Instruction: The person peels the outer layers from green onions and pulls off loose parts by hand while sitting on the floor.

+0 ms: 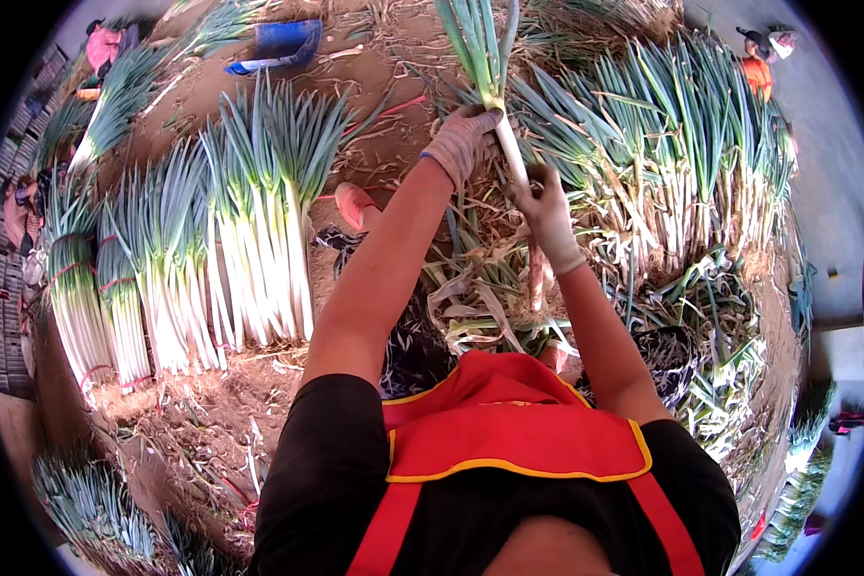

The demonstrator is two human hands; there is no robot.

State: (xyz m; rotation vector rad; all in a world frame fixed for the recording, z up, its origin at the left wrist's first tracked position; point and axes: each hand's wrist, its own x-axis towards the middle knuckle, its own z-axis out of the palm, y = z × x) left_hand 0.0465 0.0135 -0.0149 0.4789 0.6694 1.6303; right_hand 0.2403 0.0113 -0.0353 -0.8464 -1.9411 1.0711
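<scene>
One large green onion (511,144) stands upright in front of me, its green leaves at the top and its white stem slanting down to the right. My left hand (466,144), in a knitted work glove, is closed round it just below where the leaves fan out. Lower down, my right hand (550,216), also gloved, has its fingers bent against the stem. Beneath that hand hangs a brownish lower end (537,274), partly covered by the hand. Peeled skins and dry leaves (485,288) lie heaped below.
Cleaned green onions (269,211) stand in rows at left, with tied bundles (77,307) at far left. Unpeeled onions (682,163) are stacked at right. A blue plastic container (283,43) lies at the far side. Other people (106,46) sit near the edges.
</scene>
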